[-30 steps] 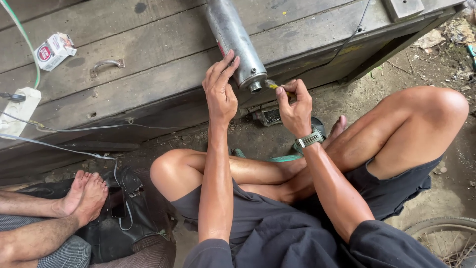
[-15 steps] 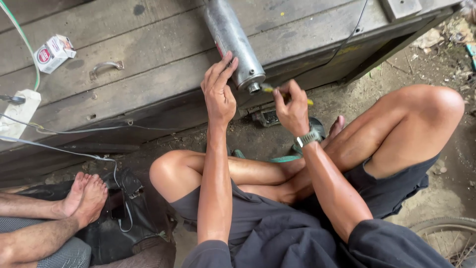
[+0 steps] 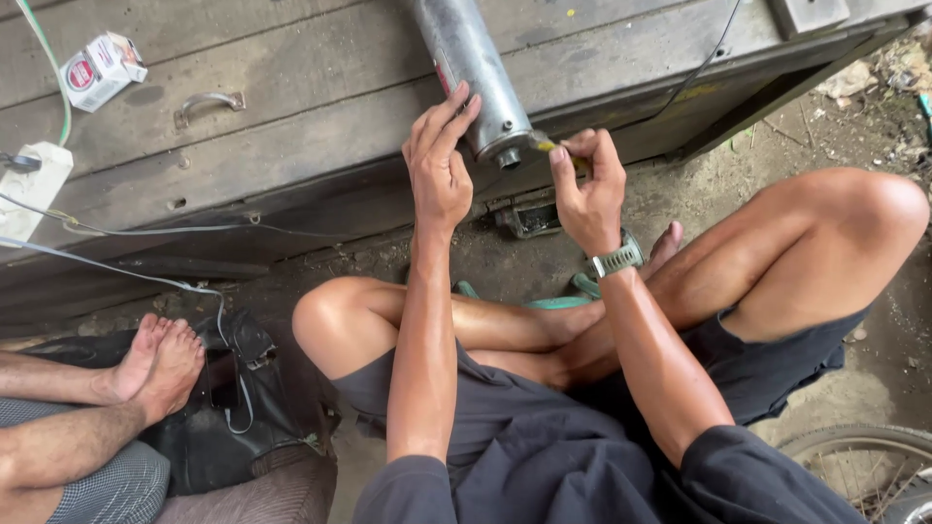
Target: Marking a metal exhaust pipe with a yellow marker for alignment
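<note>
Steadying the metal pipe on the bench, the left hand rests spread against it while the right hand pinches a small yellow tool at its end, the work seemingly mid-way.

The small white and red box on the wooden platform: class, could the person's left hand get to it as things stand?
Probably yes. The left hand rests on the metal pipe, and bare planks lie between it and the box. Only a metal handle sits between, low and flat. It may be a stretch.
</note>
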